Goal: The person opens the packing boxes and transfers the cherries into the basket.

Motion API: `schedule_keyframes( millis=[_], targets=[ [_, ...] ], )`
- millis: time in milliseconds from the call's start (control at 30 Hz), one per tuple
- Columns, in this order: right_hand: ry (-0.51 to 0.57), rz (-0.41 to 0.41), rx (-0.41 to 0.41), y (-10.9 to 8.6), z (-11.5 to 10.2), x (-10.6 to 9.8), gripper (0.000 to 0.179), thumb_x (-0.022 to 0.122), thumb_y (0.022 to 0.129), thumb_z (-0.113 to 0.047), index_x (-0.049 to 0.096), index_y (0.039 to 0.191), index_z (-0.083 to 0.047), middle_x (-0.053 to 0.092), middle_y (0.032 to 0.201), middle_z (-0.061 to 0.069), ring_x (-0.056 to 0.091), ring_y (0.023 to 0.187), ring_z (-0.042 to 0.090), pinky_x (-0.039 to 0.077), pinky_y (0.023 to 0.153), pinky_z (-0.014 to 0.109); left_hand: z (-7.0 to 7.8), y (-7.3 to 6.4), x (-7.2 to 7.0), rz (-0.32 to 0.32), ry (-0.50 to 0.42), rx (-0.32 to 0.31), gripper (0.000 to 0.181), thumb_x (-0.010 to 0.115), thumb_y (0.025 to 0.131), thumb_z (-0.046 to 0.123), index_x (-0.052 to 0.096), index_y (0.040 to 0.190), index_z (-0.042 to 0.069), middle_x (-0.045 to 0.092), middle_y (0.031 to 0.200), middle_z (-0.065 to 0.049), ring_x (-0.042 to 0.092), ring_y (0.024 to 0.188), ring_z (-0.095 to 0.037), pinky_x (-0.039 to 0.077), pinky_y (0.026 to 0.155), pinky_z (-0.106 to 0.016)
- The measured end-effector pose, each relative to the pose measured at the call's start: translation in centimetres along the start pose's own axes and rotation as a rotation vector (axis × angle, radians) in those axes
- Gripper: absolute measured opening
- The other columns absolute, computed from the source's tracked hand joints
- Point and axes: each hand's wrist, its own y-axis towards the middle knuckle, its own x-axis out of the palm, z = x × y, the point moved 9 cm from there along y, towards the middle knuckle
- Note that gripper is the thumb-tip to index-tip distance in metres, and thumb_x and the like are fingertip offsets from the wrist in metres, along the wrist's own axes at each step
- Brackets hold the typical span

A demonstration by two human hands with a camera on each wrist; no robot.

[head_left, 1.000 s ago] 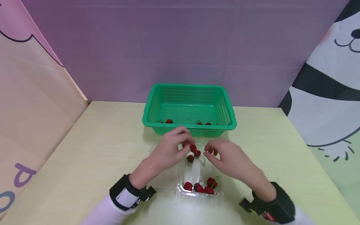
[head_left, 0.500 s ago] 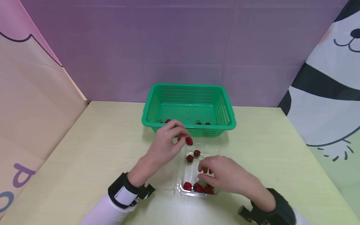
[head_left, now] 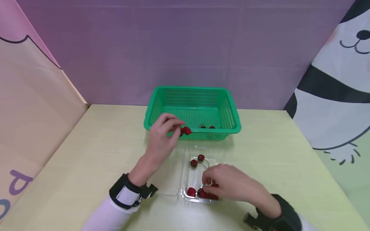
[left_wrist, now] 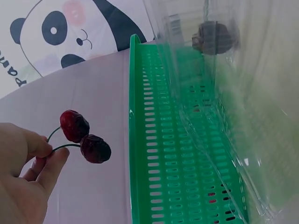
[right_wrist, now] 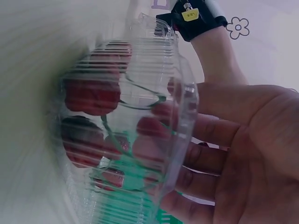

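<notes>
My left hand (head_left: 162, 138) pinches the green stems of a pair of red cherries (head_left: 186, 130) at the near edge of the green basket (head_left: 235, 126). In the left wrist view both cherries (left_wrist: 96, 148) hang from thumb and fingertips, beside the basket's slotted wall. Inside the clear plastic box (head_left: 199, 199), my right hand (head_left: 229, 181) reaches down at the near end, over several cherries (head_left: 191, 192). Through the box wall in the right wrist view, the fingers (right_wrist: 205, 158) are near cherry stems, thumb and fingertips apart. Two more cherries (head_left: 194, 163) lie in the box's far half.
The basket stands at the back of the pale table (head_left: 115, 128), against a purple cloth backdrop (head_left: 188, 45). A few cherries (head_left: 212, 127) show inside it. The box's clear lid (head_left: 166, 179) lies folded open to the left.
My left hand has lifted its cherries away from the box, up and left to the basket's edge. My right hand has moved from the box's far right side down to the near-end cherries.
</notes>
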Motion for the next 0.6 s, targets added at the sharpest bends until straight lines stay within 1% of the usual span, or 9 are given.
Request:
schedule_keyframes(
  millis=[133, 267, 400, 600],
  targets=[
    [0.007, -0.015, 0.008, 0.0, 0.0, 0.2, 0.017, 0.072, 0.088, -0.015, 0.064, 0.078, -0.026, 0.051, 0.070, -0.023, 0.051, 0.065, 0.001, 0.041, 0.060, 0.017, -0.6, 0.2, -0.5, 0.046, 0.032, -0.001, 0.015, 0.066, 0.083, -0.015, 0.072, 0.091, -0.005, 0.057, 0.097, -0.010, 0.064, 0.085, -0.021, 0.052, 0.073, -0.018],
    [0.026, -0.022, 0.022, 0.1, 0.1, 0.3, 0.017, 0.072, 0.088, -0.013, 0.064, 0.077, -0.024, 0.049, 0.067, -0.023, 0.049, 0.063, -0.001, 0.041, 0.057, 0.017, -1.3, 0.3, -1.1, 0.092, 0.070, -0.003, 0.014, 0.066, 0.085, -0.013, 0.073, 0.093, -0.003, 0.057, 0.097, -0.010, 0.061, 0.087, -0.019, 0.052, 0.070, -0.018],
    [0.024, -0.012, 0.022, 0.1, 0.2, 0.3, 0.018, 0.071, 0.088, -0.012, 0.064, 0.077, -0.024, 0.049, 0.066, -0.023, 0.048, 0.061, 0.000, 0.041, 0.056, 0.016, -2.2, 0.3, -1.7, 0.130, 0.075, -0.022, 0.016, 0.064, 0.086, -0.013, 0.073, 0.095, -0.004, 0.056, 0.099, -0.010, 0.060, 0.088, -0.019, 0.052, 0.070, -0.018],
    [0.044, 0.002, 0.031, 0.3, 0.3, 0.5, 0.015, 0.071, 0.088, -0.012, 0.065, 0.080, -0.023, 0.050, 0.066, -0.022, 0.049, 0.060, -0.001, 0.041, 0.055, 0.016, -3.5, 0.1, -2.0, 0.159, 0.083, -0.050, 0.020, 0.065, 0.085, -0.016, 0.073, 0.097, -0.003, 0.056, 0.101, -0.011, 0.060, 0.091, -0.021, 0.052, 0.073, -0.020]
  ],
)
